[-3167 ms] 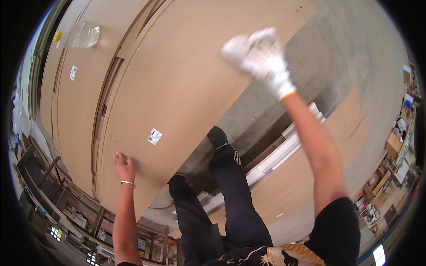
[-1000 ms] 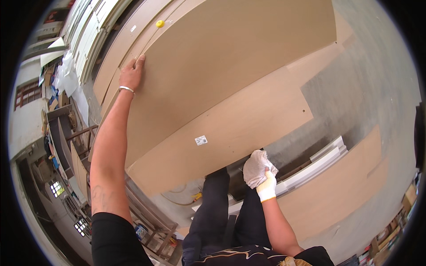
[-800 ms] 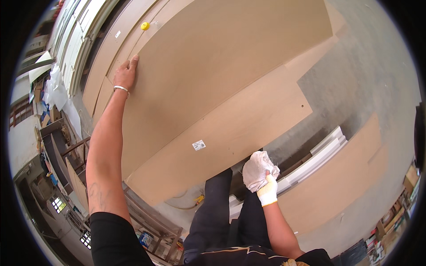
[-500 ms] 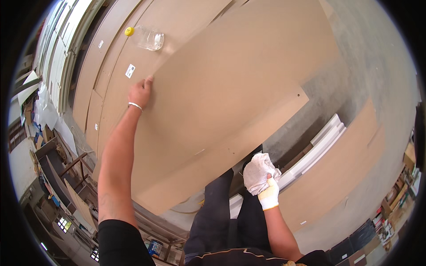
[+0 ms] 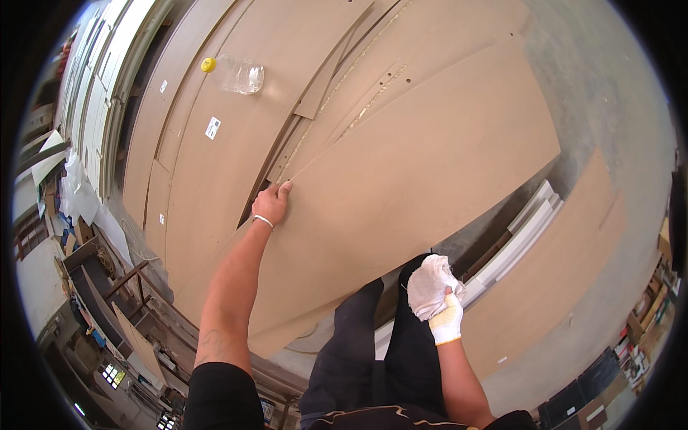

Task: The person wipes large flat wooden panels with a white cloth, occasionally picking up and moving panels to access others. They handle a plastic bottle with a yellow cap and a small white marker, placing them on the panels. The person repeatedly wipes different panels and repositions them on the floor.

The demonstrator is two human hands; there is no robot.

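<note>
The bare left hand (image 5: 271, 206) grips the far edge of the large tan fibreboard sheet (image 5: 401, 193) — fingers curled over it. The gloved right hand (image 5: 446, 322) clutches a crumpled white cloth (image 5: 430, 285) near the legs. Held one-handed, the sheet could slide off the stack.

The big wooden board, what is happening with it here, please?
A person stands at a stack of large brown boards. The bare left hand grips the far edge of the top board. The gloved right hand holds a white cloth near the person's legs, off the board. A clear plastic bottle lies farther back on the stack.
</note>
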